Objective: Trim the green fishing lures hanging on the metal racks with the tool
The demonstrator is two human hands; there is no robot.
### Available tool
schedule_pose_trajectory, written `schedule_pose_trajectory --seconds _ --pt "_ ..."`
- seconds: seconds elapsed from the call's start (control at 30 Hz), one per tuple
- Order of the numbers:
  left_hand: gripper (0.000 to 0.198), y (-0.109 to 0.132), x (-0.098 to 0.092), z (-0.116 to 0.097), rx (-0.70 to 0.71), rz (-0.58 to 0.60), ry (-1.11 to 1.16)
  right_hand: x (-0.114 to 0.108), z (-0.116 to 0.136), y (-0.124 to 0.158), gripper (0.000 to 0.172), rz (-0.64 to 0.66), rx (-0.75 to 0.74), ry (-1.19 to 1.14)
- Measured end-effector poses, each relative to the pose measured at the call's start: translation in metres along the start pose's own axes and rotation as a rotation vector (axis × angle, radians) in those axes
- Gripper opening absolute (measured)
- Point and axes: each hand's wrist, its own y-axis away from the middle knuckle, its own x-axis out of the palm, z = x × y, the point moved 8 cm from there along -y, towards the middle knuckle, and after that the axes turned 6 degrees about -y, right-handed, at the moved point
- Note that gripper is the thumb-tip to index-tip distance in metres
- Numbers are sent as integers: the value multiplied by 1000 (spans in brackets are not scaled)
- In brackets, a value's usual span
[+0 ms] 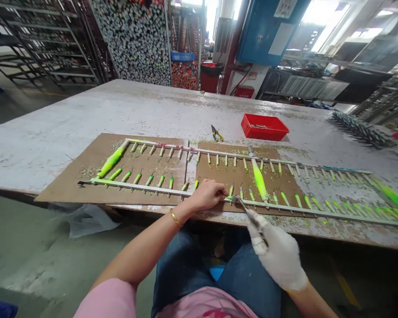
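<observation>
A long metal rack frame (146,189) lies on the table, with rows of small white and yellow-green pieces with wire hooks along its rails. My bare left hand (210,193) rests at the near rail, fingers pinched on a small green-tipped piece (230,198). In my white-gloved right hand (277,249) is a pair of pliers (252,216), its jaws meeting the near rail beside that piece. The exact grip of the jaws is too small to tell. Yellow-green painted crossbars (259,179) join the two rails.
Brown cardboard sheets (69,170) lie under the rack, with scattered paint flakes. Beyond it are another pair of pliers (215,133) and a red bin (265,127). A dark spiky bundle (361,128) lies far right. Clear plastic (89,221) hangs below the table's front edge.
</observation>
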Motion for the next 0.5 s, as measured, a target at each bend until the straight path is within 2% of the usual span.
schedule_pose_trajectory --seconds 0.1,0.17,0.3,0.43,0.5 --pt "18 0 -1 -1 -1 -6 -2 -12 -8 4 39 -97 107 44" --pt "19 0 -1 0 -10 -9 -4 -13 -7 5 38 -126 91 52" --pt "18 -1 1 0 -4 9 -1 3 4 3 35 -11 -47 18" --pt "18 -2 1 0 -2 -6 -6 -7 -7 6 39 -52 77 13" --pt "18 -2 0 0 -9 -10 -9 -6 -7 6 37 -48 65 25"
